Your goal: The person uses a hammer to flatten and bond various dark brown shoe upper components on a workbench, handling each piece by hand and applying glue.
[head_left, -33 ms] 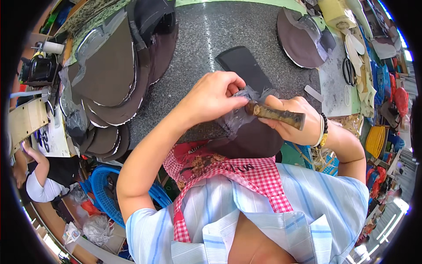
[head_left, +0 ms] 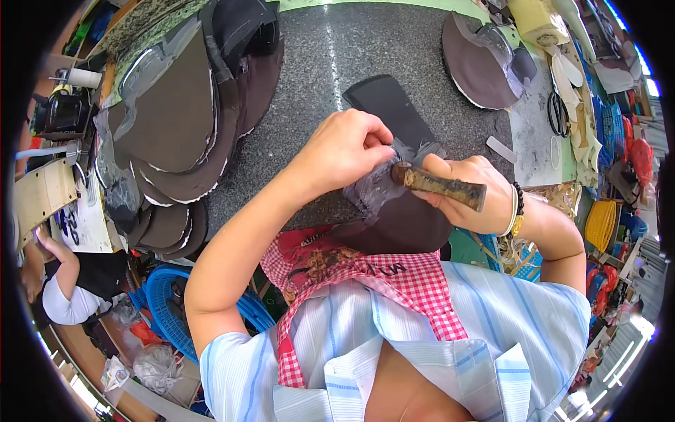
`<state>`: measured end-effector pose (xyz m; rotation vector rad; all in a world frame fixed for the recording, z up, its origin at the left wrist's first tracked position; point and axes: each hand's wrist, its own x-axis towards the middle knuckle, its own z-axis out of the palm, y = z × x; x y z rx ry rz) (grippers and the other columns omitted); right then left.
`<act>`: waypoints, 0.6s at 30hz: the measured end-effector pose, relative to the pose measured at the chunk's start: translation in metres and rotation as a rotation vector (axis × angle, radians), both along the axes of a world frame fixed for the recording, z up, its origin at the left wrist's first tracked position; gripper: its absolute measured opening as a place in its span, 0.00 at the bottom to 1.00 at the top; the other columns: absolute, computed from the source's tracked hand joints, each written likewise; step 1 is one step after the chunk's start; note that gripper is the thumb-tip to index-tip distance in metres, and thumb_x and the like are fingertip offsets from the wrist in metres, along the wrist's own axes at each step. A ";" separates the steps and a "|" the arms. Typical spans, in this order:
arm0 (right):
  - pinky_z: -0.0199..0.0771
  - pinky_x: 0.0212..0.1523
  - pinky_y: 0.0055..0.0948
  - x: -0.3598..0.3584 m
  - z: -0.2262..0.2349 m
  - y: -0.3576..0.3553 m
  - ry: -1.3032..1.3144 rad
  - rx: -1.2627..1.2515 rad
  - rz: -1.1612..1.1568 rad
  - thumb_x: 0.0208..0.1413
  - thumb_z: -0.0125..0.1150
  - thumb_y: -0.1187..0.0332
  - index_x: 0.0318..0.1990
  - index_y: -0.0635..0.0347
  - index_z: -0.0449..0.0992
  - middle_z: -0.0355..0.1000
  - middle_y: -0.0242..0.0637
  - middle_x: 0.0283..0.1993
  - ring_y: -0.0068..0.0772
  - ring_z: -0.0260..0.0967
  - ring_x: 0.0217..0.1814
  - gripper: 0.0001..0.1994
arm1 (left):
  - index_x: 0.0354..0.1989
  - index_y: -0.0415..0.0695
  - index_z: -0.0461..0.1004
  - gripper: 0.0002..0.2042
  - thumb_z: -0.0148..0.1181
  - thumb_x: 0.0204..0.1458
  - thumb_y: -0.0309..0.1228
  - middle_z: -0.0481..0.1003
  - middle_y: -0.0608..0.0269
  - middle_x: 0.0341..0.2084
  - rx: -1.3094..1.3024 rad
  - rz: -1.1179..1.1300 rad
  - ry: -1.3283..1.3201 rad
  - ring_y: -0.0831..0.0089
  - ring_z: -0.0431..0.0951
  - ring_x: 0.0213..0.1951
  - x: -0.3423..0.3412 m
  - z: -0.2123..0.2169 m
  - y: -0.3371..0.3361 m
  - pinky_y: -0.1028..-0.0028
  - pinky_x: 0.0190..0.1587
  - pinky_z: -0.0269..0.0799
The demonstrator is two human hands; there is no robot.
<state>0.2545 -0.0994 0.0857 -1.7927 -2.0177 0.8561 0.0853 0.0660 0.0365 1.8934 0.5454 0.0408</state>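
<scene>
My right hand (head_left: 474, 184) grips a hammer (head_left: 446, 188) with a worn, brownish metal head; its round face rests at or just above a dark brown piece (head_left: 401, 224) with a crinkled grey, glossy edge. This piece lies along the table's near side against my apron. From the grey part a black strip (head_left: 394, 105) reaches away over the tabletop. My left hand (head_left: 344, 149) is closed beside the grey edge, thumb against curled fingers. What its fingertips pinch, if anything, is hidden.
Similar brown pieces are stacked at the left (head_left: 169, 105), and another piece (head_left: 481, 67) lies far right on the speckled stone tabletop (head_left: 302, 77). Black scissors (head_left: 559, 114) and a pale flat strip (head_left: 501, 149) lie right. A blue basket (head_left: 165, 309) stands below left; another person's arm (head_left: 60, 260) shows beyond.
My left fingertips have drawn slightly up and away from the hammer face. The hammer has shifted very slightly; the piece stays nearly in place.
</scene>
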 end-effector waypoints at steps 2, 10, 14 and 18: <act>0.70 0.24 0.48 0.001 -0.002 -0.002 -0.010 -0.011 -0.010 0.56 0.64 0.63 0.41 0.58 0.65 0.72 0.47 0.23 0.57 0.73 0.25 0.15 | 0.37 0.33 0.80 0.10 0.66 0.47 0.24 0.80 0.57 0.30 0.035 -0.009 0.052 0.75 0.80 0.30 0.007 -0.001 0.001 0.74 0.35 0.76; 0.71 0.24 0.48 0.004 -0.002 -0.001 0.027 -0.054 -0.029 0.56 0.64 0.64 0.41 0.58 0.65 0.71 0.46 0.21 0.56 0.73 0.25 0.14 | 0.33 0.42 0.82 0.07 0.68 0.45 0.26 0.77 0.63 0.29 0.634 -0.180 -0.383 0.64 0.78 0.31 -0.008 -0.017 0.009 0.67 0.33 0.74; 0.74 0.29 0.43 0.016 0.004 0.010 0.110 -0.093 -0.025 0.60 0.60 0.64 0.45 0.57 0.73 0.73 0.45 0.30 0.52 0.74 0.31 0.10 | 0.33 0.46 0.82 0.08 0.69 0.44 0.30 0.77 0.66 0.31 0.776 -0.224 -0.480 0.67 0.77 0.33 -0.012 -0.027 0.011 0.68 0.33 0.74; 0.75 0.33 0.40 0.026 0.005 0.022 0.046 -0.030 -0.008 0.62 0.57 0.65 0.49 0.56 0.77 0.73 0.42 0.39 0.49 0.75 0.36 0.11 | 0.35 0.47 0.81 0.10 0.69 0.42 0.29 0.76 0.68 0.31 0.878 -0.222 -0.533 0.68 0.76 0.33 -0.017 -0.033 0.009 0.69 0.32 0.74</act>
